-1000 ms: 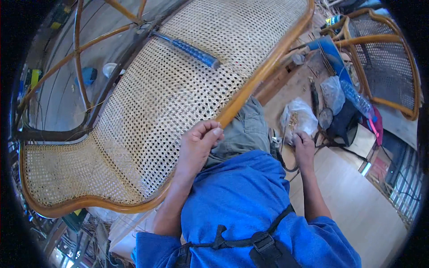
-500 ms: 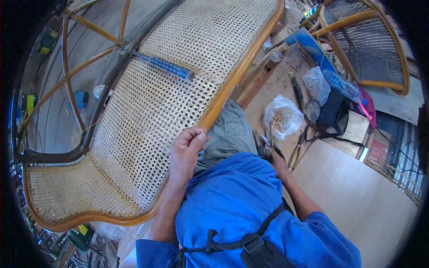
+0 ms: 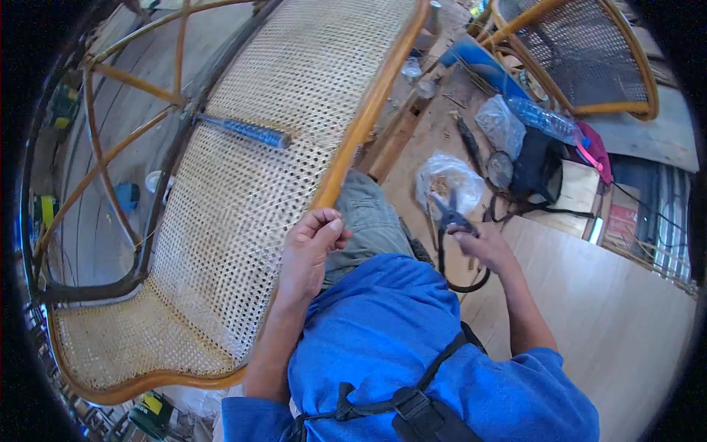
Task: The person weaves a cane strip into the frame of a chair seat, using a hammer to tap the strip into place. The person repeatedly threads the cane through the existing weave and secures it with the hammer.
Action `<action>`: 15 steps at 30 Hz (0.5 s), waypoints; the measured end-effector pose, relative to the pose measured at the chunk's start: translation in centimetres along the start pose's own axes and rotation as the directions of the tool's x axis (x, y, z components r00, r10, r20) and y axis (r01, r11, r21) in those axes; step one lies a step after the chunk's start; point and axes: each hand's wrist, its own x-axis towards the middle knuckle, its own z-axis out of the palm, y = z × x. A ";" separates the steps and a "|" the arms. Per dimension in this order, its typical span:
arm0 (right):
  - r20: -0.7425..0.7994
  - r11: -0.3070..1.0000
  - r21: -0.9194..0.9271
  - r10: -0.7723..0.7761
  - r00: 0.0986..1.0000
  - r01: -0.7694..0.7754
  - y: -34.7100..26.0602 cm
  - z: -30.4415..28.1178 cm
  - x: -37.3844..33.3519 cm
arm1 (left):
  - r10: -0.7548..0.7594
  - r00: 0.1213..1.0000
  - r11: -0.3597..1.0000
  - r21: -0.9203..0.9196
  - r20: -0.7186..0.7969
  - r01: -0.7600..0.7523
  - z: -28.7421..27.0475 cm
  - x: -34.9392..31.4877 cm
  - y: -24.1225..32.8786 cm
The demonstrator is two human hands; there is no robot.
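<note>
"Beside the green trousers (image 3: 368, 221), what did you see?"

"The caned panel (image 3: 228, 214) stretched there on the left side, and its wooden rim (image 3: 359, 136) ran close to the left hand (image 3: 305, 247). Thumb and fingers of this hand were together; whether something thin was between them, I could not tell."

"And the right hand (image 3: 482, 243)?"

"It was clamped on a dark tool (image 3: 454, 219), similar to scissors or pliers, but its tip was blurred. I supposed it hard, rather light, and best held by the handle end."

"How did you judge the panel?"

"Stiff at the rim, smooth, perhaps a little slippery, more awkward than heavy. The weave looked thin and breakable, so the rim was the better place for holding."

"Did you count the things?"

"Yes: one blue-handled tool (image 3: 254, 132) upon the weave; at the right, two clear bags (image 3: 501, 124) and one plastic bottle (image 3: 545, 119); of caned pieces two, this panel and a grey-meshed frame (image 3: 589, 62) farther away."
</note>
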 end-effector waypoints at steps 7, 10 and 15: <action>0.159 0.932 0.313 -0.244 0.957 0.186 -0.5 4.2 -0.1 | -0.112 0.987 0.993 0.032 0.111 0.109 3.4 1.3 0.7; 0.132 0.959 0.219 -0.214 0.968 0.182 -3.1 5.8 -0.4 | -0.159 0.982 0.984 0.092 0.100 0.150 4.1 1.0 1.2; 0.083 0.950 -0.096 -0.291 0.953 0.298 -5.7 6.9 0.0 | -0.114 0.989 0.993 0.049 0.091 0.110 3.8 0.8 0.9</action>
